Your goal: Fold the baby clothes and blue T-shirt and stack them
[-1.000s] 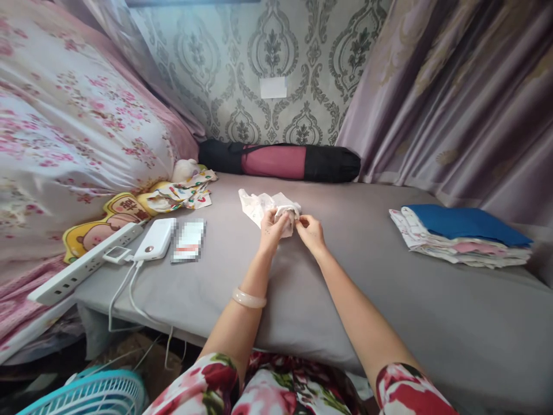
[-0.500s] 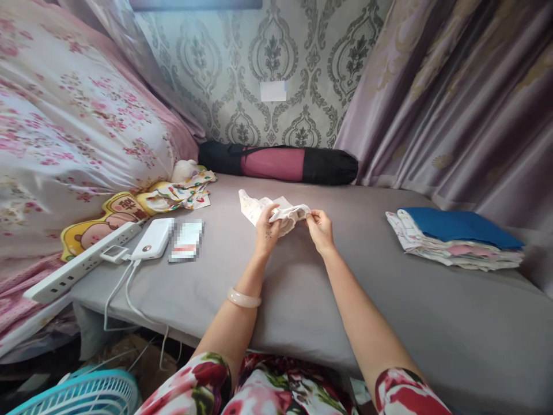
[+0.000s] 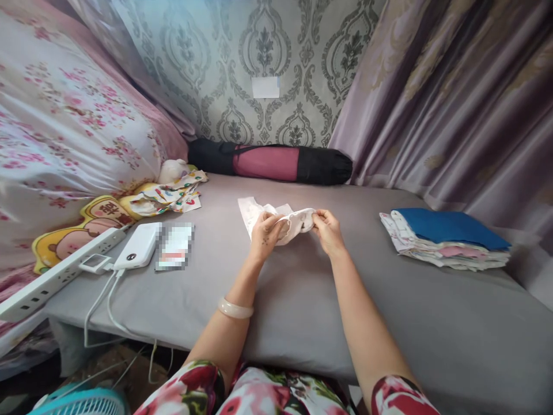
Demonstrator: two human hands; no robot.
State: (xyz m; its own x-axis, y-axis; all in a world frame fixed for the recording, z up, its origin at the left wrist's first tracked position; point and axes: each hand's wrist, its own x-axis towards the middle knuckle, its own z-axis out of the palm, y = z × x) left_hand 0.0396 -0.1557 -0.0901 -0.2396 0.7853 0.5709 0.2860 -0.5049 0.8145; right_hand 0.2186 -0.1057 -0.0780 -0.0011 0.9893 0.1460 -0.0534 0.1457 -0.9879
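A small white garment (image 3: 295, 229) with a faint print is stretched between my hands, just above the grey sheet (image 3: 298, 305). It looks like baby pants or a top; its exact kind is unclear. My left hand (image 3: 265, 233) pinches one side of its gathered edge, and a jade-like bangle (image 3: 235, 309) circles that wrist. Opposite, my right hand (image 3: 328, 230) grips the other end of the same edge between thumb and fingers. Loose fabric trails out beyond the left hand.
On the right lies a stack of folded cloths (image 3: 449, 239), blue on top. To the left are a power strip (image 3: 64, 276), a white power bank (image 3: 138, 246), a blurred phone (image 3: 175, 246) and a patterned cloth (image 3: 173, 196). A black-and-maroon roll bag (image 3: 268, 162) lies along the wall.
My hands have drawn slightly apart, pulling the garment's edge straighter and wider. The right hand has moved a little rightward, and the view has shifted slightly.
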